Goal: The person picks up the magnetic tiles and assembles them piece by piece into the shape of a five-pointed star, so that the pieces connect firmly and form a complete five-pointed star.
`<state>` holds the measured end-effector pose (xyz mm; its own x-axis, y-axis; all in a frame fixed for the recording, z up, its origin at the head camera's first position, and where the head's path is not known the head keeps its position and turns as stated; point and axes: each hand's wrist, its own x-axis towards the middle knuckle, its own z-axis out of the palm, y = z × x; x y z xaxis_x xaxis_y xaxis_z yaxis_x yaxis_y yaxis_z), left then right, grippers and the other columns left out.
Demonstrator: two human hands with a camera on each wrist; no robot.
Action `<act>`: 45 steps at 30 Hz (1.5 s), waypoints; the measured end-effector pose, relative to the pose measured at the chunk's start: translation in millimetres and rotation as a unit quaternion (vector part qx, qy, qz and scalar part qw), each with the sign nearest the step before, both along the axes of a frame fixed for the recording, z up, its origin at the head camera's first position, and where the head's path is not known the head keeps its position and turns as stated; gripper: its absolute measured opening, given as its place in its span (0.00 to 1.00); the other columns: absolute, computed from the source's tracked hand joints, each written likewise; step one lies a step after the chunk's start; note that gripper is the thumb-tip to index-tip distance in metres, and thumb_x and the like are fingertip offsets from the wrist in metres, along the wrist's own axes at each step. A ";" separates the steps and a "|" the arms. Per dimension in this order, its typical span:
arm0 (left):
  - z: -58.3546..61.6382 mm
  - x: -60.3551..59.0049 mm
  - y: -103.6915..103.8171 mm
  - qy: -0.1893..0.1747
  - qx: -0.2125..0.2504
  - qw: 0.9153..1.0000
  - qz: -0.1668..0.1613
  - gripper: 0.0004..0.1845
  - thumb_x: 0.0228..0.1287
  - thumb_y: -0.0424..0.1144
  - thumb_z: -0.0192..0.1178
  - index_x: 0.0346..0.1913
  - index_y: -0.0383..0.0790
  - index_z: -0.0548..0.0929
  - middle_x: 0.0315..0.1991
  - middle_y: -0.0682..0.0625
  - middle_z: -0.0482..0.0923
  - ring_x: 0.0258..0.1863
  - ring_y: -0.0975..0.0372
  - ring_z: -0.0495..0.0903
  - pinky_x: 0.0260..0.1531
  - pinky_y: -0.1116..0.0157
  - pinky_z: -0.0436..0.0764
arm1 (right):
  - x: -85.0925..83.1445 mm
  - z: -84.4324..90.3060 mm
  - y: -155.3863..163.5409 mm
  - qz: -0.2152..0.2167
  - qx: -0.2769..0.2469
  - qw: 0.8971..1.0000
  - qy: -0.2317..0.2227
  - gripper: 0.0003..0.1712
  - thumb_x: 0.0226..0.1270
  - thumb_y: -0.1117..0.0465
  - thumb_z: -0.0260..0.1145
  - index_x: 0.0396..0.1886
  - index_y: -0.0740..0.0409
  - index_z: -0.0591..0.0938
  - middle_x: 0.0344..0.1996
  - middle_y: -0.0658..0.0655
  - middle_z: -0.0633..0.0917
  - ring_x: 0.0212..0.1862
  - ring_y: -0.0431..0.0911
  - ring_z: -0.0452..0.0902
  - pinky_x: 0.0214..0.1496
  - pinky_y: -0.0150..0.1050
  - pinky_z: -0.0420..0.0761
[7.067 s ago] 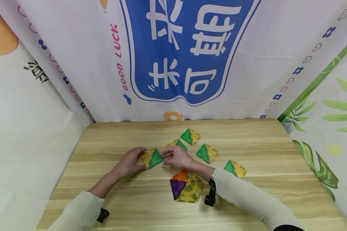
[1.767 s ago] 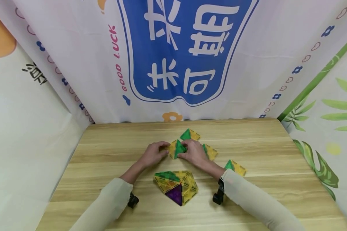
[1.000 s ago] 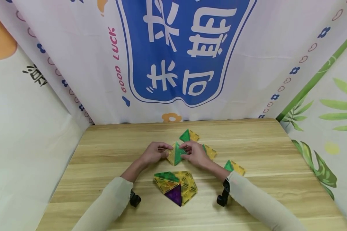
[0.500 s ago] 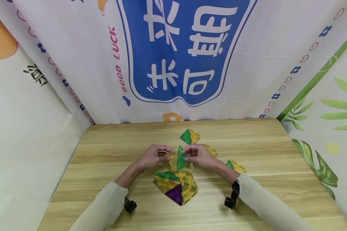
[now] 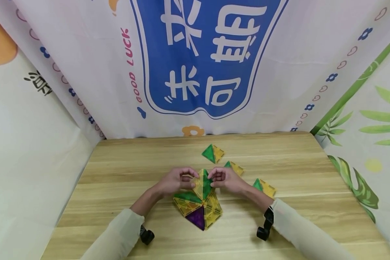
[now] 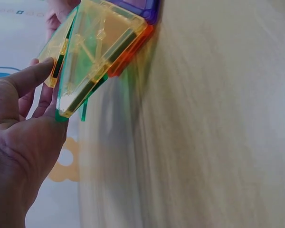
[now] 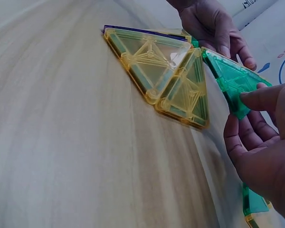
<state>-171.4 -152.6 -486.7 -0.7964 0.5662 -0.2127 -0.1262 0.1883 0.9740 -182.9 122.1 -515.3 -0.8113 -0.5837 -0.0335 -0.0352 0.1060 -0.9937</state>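
Observation:
Both hands hold one joined pair of translucent triangular magnetic tiles. My left hand (image 5: 177,183) pinches its yellow tile (image 5: 198,186); my right hand (image 5: 229,180) pinches its green tile (image 5: 207,185), which the right wrist view shows between thumb and fingers. The pair is folded along its seam, its lower tip at the middle of a raised tile assembly (image 5: 212,213). That assembly has yellow tiles on the right, a purple tile (image 5: 196,217) in front and a green tile (image 5: 186,196) at the left. In the left wrist view, an orange tile (image 6: 133,51) shows underneath.
Three more green-and-yellow tile pairs lie flat on the wooden table (image 5: 123,159): a back pair (image 5: 217,154), a middle pair (image 5: 236,168) partly behind the right hand, and a right pair (image 5: 267,188). A printed curtain (image 5: 279,90) hangs behind the table.
Both hands have brought the tile pair from behind the assembly toward me, lifting and folding it. The pair held seven seconds ago now appears to be on the assembly's left side.

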 end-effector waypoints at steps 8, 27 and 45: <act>-9.9 1.1 1.6 0.022 -0.022 0.999 -0.014 0.12 0.71 0.24 0.65 0.55 0.34 0.83 0.57 0.43 0.81 0.56 0.54 0.86 0.51 0.59 0.88 | 4.8 -5.5 1.3 0.004 0.011 1.000 -0.016 0.15 0.66 0.76 0.71 0.52 0.71 0.82 0.46 0.59 0.86 0.49 0.47 0.84 0.52 0.35 0.87; 0.9 -1.9 4.4 0.204 -0.081 0.974 -0.046 0.10 0.75 0.27 0.63 0.55 0.32 0.84 0.57 0.38 0.83 0.59 0.47 0.83 0.59 0.58 0.85 | 43.8 3.8 8.9 -0.038 0.148 0.977 0.150 0.15 0.68 0.61 0.77 0.51 0.62 0.86 0.44 0.55 0.89 0.45 0.46 0.86 0.47 0.35 0.88; 14.8 -17.5 18.2 0.265 -0.183 0.924 -0.206 0.14 0.72 0.27 0.64 0.57 0.39 0.87 0.70 0.41 0.78 0.72 0.47 0.73 0.73 0.44 0.71 | 95.3 3.6 -17.6 -0.105 0.327 0.873 0.346 0.37 0.51 0.35 0.84 0.49 0.56 0.86 0.43 0.49 0.84 0.43 0.40 0.81 0.44 0.36 0.85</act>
